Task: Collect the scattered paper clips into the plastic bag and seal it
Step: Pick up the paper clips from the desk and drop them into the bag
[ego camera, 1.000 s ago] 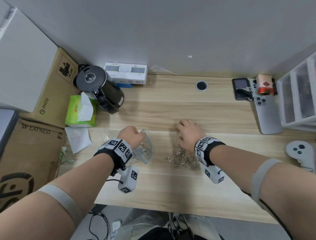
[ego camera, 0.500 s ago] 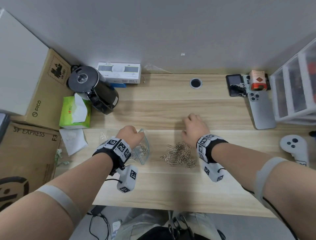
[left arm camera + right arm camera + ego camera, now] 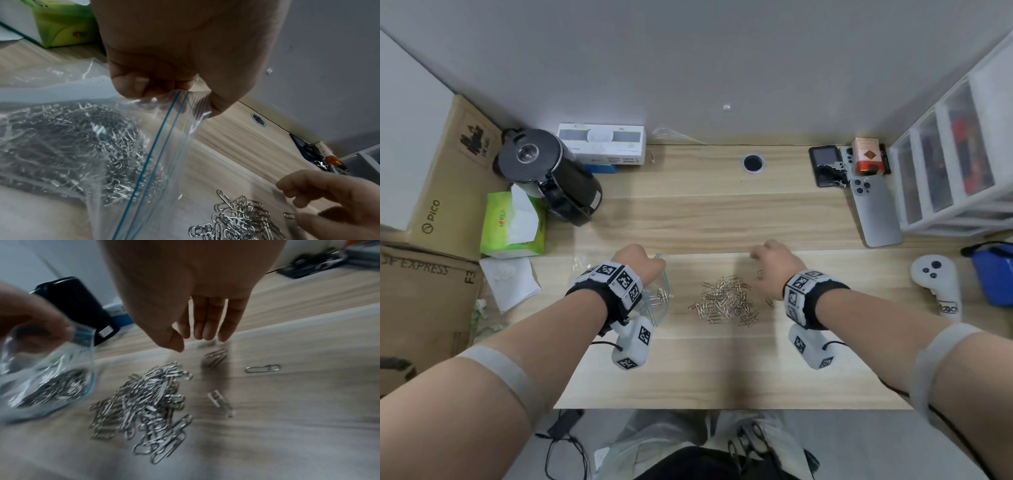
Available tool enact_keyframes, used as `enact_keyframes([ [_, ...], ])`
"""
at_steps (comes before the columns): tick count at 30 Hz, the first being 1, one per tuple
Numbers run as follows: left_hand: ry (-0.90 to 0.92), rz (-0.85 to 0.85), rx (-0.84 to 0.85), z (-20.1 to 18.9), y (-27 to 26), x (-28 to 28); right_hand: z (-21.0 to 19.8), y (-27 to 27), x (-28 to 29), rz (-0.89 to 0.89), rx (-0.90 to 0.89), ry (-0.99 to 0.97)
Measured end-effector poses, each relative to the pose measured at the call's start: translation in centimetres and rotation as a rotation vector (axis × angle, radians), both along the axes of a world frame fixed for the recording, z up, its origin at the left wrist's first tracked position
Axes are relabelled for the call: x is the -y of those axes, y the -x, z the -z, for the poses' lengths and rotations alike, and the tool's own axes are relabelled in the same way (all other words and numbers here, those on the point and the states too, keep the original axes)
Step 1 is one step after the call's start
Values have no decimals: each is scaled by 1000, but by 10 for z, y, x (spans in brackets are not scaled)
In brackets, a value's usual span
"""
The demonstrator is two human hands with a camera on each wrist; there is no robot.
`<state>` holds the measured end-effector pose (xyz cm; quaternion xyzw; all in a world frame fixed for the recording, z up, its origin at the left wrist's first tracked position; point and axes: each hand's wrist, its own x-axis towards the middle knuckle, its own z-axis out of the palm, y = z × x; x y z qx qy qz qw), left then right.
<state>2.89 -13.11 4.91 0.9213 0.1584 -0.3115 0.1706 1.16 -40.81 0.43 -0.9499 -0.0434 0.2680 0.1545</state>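
Observation:
My left hand [image 3: 643, 262] pinches the zip edge of a clear plastic bag [image 3: 659, 301], holding its mouth up; the left wrist view shows the blue seal line [image 3: 156, 142] and a mass of paper clips inside [image 3: 68, 146]. A pile of silver paper clips [image 3: 726, 301] lies on the wooden desk [image 3: 705, 219] between my hands. My right hand [image 3: 774, 260] hovers just right of the pile, fingers straight and pointing down [image 3: 207, 321], holding nothing. A few stray clips [image 3: 263, 369] lie apart from the pile [image 3: 144, 399], under and beside that hand.
A black kettle [image 3: 551, 178] and a green tissue box [image 3: 512, 222] stand at the back left. Phones [image 3: 873, 212] and white drawers [image 3: 955, 164] sit at the back right. A white controller [image 3: 936, 284] lies right of my right arm. Cardboard boxes [image 3: 424, 291] line the left side.
My right hand has left the pile and drifted right, its fingers now straightened above the stray clips. The left hand still holds the bag in the same spot.

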Motion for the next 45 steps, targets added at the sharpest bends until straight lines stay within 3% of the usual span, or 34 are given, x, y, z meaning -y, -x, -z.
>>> enact_keyframes([
  [5, -12, -10, -13, 0, 8, 0, 1, 12, 23, -17, -141, 138],
  [12, -11, 7, 1, 5, 20, -5, 21, 32, -6, 0, -72, -139],
  [17, 3, 10, 23, 3, 23, -7, 16, 29, -2, 177, 15, -222],
  [21, 7, 0, 40, 5, 25, -7, 2, 21, 31, 306, -91, -55],
  [24, 19, -23, 52, 9, 30, -8, 0, 28, 38, 262, -223, 71],
  [28, 43, -20, 71, 11, 37, -12, 13, 43, 19, 260, -143, -31],
  [33, 59, -10, 65, 10, 38, -15, 21, 44, -17, 205, -187, -157],
  [40, 104, -36, 72, 11, 41, -17, 15, 48, -13, -94, -71, 17],
  [45, 139, -34, 89, 11, 45, -21, 26, 47, -24, -105, -59, -101],
])
